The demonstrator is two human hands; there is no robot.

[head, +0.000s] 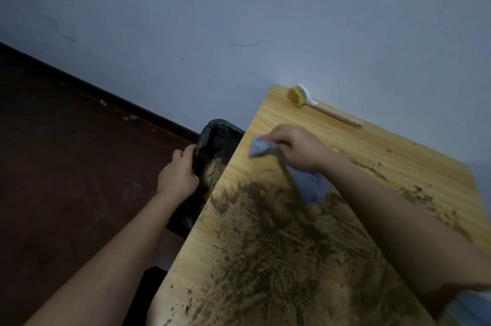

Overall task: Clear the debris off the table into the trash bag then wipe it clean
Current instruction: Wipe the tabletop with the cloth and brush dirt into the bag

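The light wooden table [271, 118] is smeared with brown dirt [276, 246] across its middle and near part. My right hand [297, 146] grips a pale blue cloth [259, 147] on the tabletop close to the left edge; more of the cloth trails under my wrist. Beside that edge, lower than the tabletop, stands a black trash bag [216, 139] with brownish debris inside. My left hand [178, 171] holds the bag's rim, fingers curled over the plastic.
A scrub brush [299, 97] with yellow bristles and a wooden handle lies at the table's far corner against the pale wall [239, 20]. Dark brown floor [66, 166] spreads to the left, with a few small scraps near the baseboard.
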